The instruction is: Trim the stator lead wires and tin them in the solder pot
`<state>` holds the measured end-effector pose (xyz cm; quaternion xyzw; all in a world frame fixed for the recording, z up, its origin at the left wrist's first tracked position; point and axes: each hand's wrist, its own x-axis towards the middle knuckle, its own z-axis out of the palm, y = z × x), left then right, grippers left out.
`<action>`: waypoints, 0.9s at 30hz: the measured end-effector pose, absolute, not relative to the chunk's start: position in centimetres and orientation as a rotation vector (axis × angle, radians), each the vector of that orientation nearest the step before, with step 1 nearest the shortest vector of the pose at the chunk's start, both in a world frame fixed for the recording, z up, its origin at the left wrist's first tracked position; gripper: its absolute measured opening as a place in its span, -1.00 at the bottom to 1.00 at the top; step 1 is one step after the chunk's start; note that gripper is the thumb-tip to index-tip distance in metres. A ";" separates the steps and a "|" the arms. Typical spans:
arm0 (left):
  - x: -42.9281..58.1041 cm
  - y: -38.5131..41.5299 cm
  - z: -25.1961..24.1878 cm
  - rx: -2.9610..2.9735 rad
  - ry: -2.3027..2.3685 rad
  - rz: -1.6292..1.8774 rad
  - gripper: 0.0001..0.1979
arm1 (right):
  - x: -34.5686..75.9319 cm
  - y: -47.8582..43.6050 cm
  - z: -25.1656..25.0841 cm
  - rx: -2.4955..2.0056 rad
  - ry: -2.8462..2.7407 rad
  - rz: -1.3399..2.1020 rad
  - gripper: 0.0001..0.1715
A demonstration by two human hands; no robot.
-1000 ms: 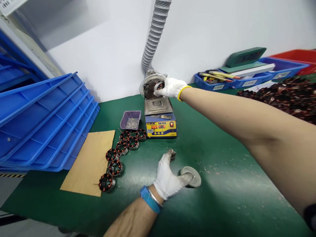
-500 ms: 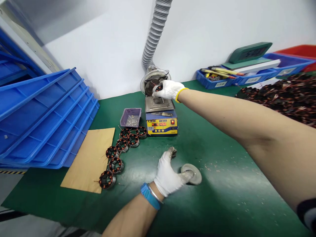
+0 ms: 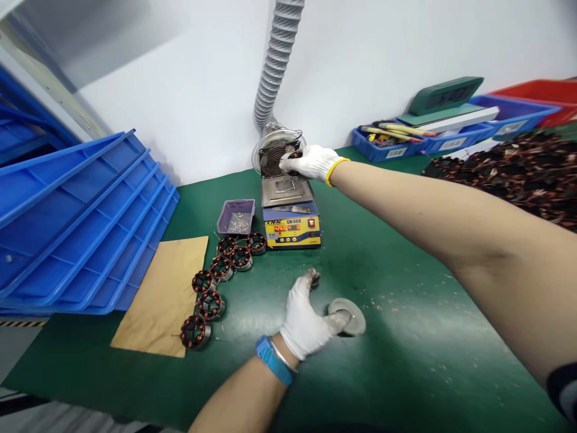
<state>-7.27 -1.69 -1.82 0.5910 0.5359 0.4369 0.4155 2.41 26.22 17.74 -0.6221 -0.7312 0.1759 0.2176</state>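
Note:
My right hand (image 3: 313, 162), in a white knitted glove with a yellow cuff, is closed around a motor stator (image 3: 293, 156), mostly hidden by the fingers. It holds the stator above the metal top of a solder pot (image 3: 293, 233) with a blue and yellow front and a lit red display. In front of the pot, my gloved left hand (image 3: 306, 322) rests with thumb and fingers spread, its fingertips darkened. The thumb lies over a round grey dish (image 3: 356, 319) on the table. Several wound stators (image 3: 211, 305) stand in a loose cluster left of the pot.
A purple tray (image 3: 237, 216) with small metal bits sits beside the pot. Behind it are a round fan guard (image 3: 276, 161) and a grey hose (image 3: 277, 54). Blue bins (image 3: 81, 228) lean at left by brown cardboard (image 3: 162, 294). A stator heap (image 3: 518, 180) lies at right.
The stator in my right hand has turned a little and shows less of its copper windings. My left hand stays in place by the dish. The view has shifted slightly.

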 end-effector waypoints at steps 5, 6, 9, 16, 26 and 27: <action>-7.4 -1.7 -1.6 1.475 1.347 1.067 -0.05 | 2.2 26.2 16.7 -1.741 -2.042 0.525 -0.39; -7.4 -1.7 -1.6 1.476 1.348 1.064 -0.05 | 2.1 26.2 16.5 -1.738 -2.046 0.529 -0.38; -7.4 -1.7 -1.6 1.474 1.358 1.071 -0.05 | 1.9 25.9 16.6 -1.733 -2.049 0.539 -0.38; -7.3 -1.7 -1.7 1.476 1.349 1.082 -0.06 | 2.7 25.4 19.0 -1.744 -1.994 0.505 -0.44; -7.2 -1.6 -2.1 1.483 1.353 1.116 -0.07 | 3.6 25.3 19.4 -1.690 -2.127 0.236 -0.35; -7.2 -1.7 -2.0 1.484 1.352 1.111 -0.08 | 3.6 25.2 19.2 -1.692 -2.137 0.199 -0.30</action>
